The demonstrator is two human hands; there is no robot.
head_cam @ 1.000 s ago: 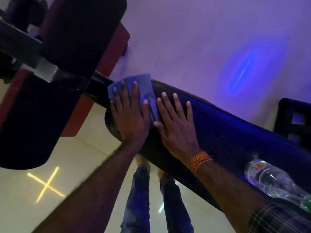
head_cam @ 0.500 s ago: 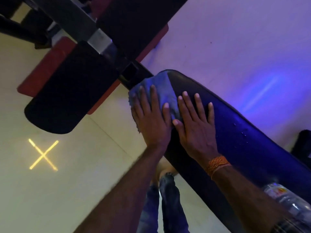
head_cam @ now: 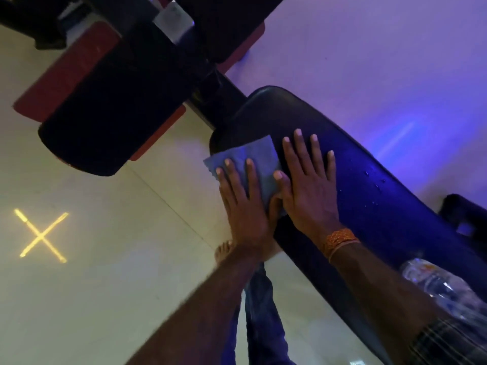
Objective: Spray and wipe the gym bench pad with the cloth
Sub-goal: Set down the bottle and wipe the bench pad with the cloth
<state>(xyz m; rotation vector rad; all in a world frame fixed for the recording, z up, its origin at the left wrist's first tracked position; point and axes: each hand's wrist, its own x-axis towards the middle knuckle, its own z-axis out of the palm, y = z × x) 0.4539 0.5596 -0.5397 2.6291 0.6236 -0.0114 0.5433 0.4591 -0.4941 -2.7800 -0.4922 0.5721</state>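
Note:
The black gym bench pad (head_cam: 382, 219) runs diagonally from upper middle to lower right, lit blue, with water droplets on its surface. A folded blue cloth (head_cam: 263, 159) lies near the pad's far end, on its left edge. My left hand (head_cam: 243, 214) presses flat on the cloth with its fingers spread. My right hand (head_cam: 308, 196), with an orange wrist thread, lies flat on the bare pad beside it, its thumb touching the cloth's edge. A clear plastic bottle (head_cam: 434, 283) lies on the pad at lower right, partly behind my right forearm.
Black roller pads (head_cam: 105, 122) and red panels (head_cam: 66, 72) on a metal frame (head_cam: 171, 19) stand just beyond the pad's far end. A yellow X of light (head_cam: 40, 235) marks the pale tiled floor. My bare foot (head_cam: 224, 251) and jeans show below. Another dark seat (head_cam: 463, 214) stands at right.
Both hands and the cloth have slid back along the pad from its far end toward me, so the pad's tip now shows bare. The view has swung left.

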